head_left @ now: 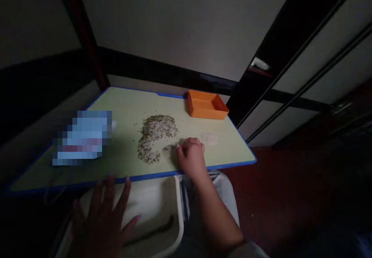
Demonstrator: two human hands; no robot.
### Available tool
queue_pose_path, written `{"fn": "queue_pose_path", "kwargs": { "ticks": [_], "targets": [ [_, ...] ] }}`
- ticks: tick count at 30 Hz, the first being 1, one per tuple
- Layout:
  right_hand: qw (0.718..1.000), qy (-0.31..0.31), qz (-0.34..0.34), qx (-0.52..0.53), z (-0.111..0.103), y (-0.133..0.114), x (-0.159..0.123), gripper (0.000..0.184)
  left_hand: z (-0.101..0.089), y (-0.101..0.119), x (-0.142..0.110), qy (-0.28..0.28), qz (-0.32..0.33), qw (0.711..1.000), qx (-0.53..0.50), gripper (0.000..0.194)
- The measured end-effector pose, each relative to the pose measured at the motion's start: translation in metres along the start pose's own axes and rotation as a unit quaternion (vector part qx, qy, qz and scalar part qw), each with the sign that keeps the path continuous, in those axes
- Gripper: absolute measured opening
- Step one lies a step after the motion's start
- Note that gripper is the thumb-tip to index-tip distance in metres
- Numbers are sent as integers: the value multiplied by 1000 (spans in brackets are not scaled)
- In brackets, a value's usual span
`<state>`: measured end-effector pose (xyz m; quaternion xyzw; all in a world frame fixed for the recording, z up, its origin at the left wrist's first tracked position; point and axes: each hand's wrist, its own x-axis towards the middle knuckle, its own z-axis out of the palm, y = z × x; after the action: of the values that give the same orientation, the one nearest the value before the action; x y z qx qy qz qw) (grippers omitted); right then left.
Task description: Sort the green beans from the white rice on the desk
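A pile of pale and greenish-brown grains [157, 132] lies spread over the middle of the yellow board [122, 110]. My right hand [192, 155] rests on the board just right of it, fingers curled in; whatever they may hold is hidden. A few dark grains [168, 148] lie just left of those fingers. Beyond the hand, to the right, is a small patch of only pale grains [209, 138]. My left hand [104, 215] has its fingers spread over a whitish tub [180, 227] below the board's front edge, holding nothing.
An orange open box [207, 107] stands at the board's back right corner. A pixelated light-blue item [87, 138] is at the left. Blue edging [226, 165] runs round the board. Behind it rises a grey wall [180, 25] with dark trim.
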<state>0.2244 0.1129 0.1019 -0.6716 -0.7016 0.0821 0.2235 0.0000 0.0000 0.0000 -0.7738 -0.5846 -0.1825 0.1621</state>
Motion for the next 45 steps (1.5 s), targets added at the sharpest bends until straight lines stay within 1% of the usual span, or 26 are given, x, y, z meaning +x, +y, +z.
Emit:
{"fn": "queue_pose_path", "kwargs": {
  "ticks": [8,16,23,38,45],
  "targets": [
    [1000,19,19,0,-3,8,-4,24,1,-1,-4,-20,-31,999,-10,85],
    [999,28,40,-9,-3,21,-3,25,4,-1,-4,21,-26,999,-20,86],
    [998,40,46,-13,1,34,2,25,0,3,-1,35,-28,999,-20,85],
    [997,58,41,-20,1,30,6,25,-1,4,-1,32,-37,998,-28,84],
    [998,61,35,-5,0,30,5,27,4,2,-3,32,-45,998,-37,84]
  ]
}}
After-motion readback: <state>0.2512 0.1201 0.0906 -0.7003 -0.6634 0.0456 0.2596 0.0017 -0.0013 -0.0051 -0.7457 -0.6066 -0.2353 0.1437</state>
